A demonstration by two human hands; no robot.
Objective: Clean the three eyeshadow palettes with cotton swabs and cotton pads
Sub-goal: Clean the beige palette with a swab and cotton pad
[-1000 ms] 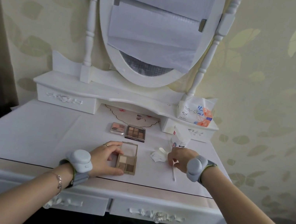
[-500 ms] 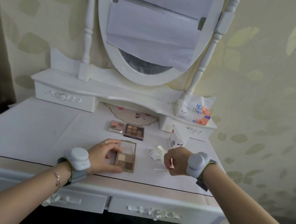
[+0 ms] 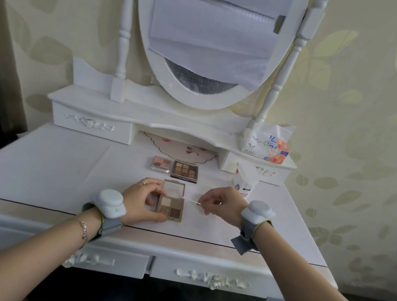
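Steadying open four-pan eyeshadow palette (image 3: 171, 204) at near table edge: left hand (image 3: 144, 200), fingers curled round its left side. Pinching cotton swab (image 3: 191, 201): right hand (image 3: 222, 204), just right of palette, swab axis horizontal, tip leftward. Behind: two palettes (image 3: 176, 169).

Both forearms are bare, with no sleeves in view. Each wrist carries a rounded pale grey plastic puck on a darker grey fabric strap with a thin yellow-green edge: one behind the left hand (image 3: 143, 201), one behind the right hand (image 3: 222, 205). The right strap ends in a loose grey tab. A thin chain bracelet circles the left wrist, and a slim ring sits on one finger of that hand.
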